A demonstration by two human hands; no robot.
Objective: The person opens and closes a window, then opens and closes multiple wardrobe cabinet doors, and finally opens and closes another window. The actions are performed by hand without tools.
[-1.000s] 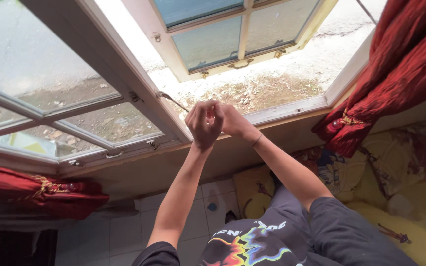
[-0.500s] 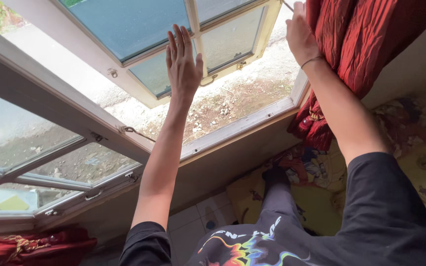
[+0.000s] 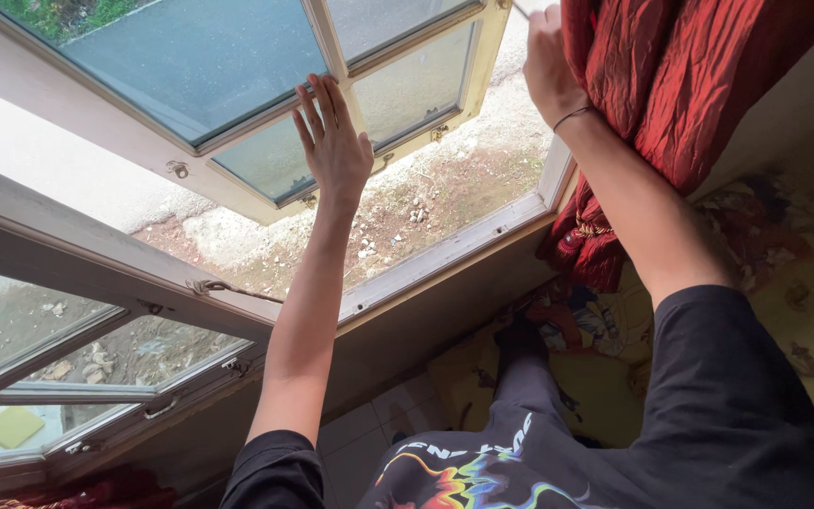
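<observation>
The open sash (image 3: pixel 237 85) swings outward over gravel (image 3: pixel 426 203), and the left hand (image 3: pixel 332 141) lies flat against its wooden bar, fingers spread wide and gripping nothing. The right hand (image 3: pixel 544 66) is up at the frame's (image 3: pixel 445 250) top corner beside the red curtain (image 3: pixel 652 104); whether it grips anything I cannot tell. A shut sash (image 3: pixel 68 349) sits left, a yellow patterned cover (image 3: pixel 803 311) below.

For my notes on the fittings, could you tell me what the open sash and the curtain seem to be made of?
Sash: probably wood, painted cream, with glass panes; paint worn at edges, small metal fittings. Curtain: red fabric, slightly shiny and crinkled, perhaps a satin-like weave.
</observation>
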